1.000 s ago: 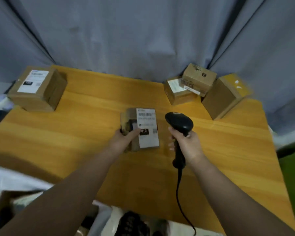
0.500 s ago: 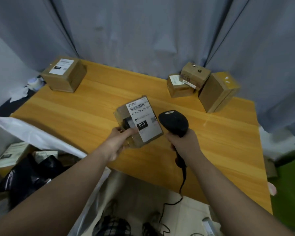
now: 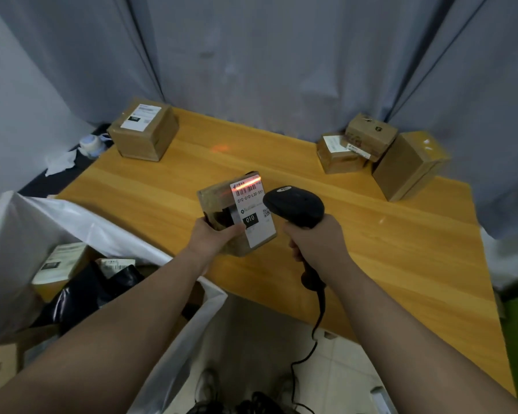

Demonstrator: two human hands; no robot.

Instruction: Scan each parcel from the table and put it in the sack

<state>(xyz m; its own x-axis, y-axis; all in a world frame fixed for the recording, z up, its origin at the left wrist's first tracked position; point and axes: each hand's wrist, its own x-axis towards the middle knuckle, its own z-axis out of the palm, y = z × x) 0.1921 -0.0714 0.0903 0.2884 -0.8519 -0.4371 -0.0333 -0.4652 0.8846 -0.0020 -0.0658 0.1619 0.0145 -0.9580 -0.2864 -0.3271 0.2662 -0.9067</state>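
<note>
**Over the desk's near edge: scan under way, sack drop to follow**

At the far left, a white plastic sack (image 3: 108, 231) stands open beside the yellow wooden desk (image 3: 401, 264). Labelled packets and a dark bag lie inside it. Beyond it, on the desk's far left corner, sits a large brown cardboard box (image 3: 144, 135) with a white label on top.

Towards the middle, the left hand (image 3: 213, 239) grips a small brown cardboard parcel (image 3: 219, 204) from below, thumb curled over its front. It holds the parcel off the desk with the white shipping label (image 3: 253, 216) turned upward. A red scan line (image 3: 247, 184) crosses the top of that label, at or just above the barcode.

Just to the right, the right hand (image 3: 314, 242) has its fingers wrapped round the handle of a black handheld barcode scanner (image 3: 295, 206). The scanner's head points at the label from close by, and its cable hangs to the floor. At the desk's far right stand three more brown cardboard boxes (image 3: 371, 135), one resting on another.

The step in hand looks like the scan itself. The beam seems to ride high on the barcode, so a slight tilt of scanner or parcel may be needed for a read. The left hand must then swing the parcel left and down into the sack's mouth and release it. Four boxes are left on the desk.
</note>
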